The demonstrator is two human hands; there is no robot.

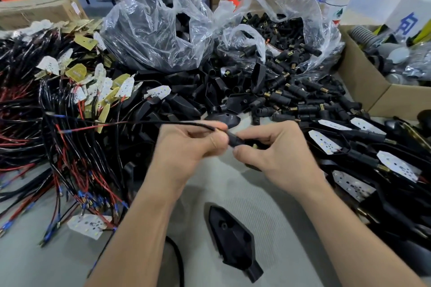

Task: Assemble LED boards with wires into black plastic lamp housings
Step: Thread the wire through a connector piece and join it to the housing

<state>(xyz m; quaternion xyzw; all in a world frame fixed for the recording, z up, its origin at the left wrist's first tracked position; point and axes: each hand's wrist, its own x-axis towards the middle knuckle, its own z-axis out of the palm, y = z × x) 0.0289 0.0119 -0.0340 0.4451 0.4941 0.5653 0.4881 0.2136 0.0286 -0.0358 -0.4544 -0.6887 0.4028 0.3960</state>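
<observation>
My left hand (pixel 186 147) pinches a black sheathed wire (pixel 177 123) that runs off to the left toward red ends. My right hand (pixel 272 147) grips a small black stem connector (pixel 235 141) where the wire enters it; a brass tip (pixel 255 146) shows under my fingers. Both hands meet above the middle of the table. A black arrow-shaped lamp housing (pixel 231 240) lies open side up on the cloth between my forearms. A white LED board (pixel 87 225) with wires lies at the lower left.
A heap of wired LED boards (pixel 70 91) fills the left. Loose black housings (pixel 186 98) and stem connectors (pixel 293 98) pile up behind, spilling from clear plastic bags (pixel 151 23). Assembled lamps (pixel 349 147) lie at the right. A cardboard box (pixel 359 81) stands at the far right.
</observation>
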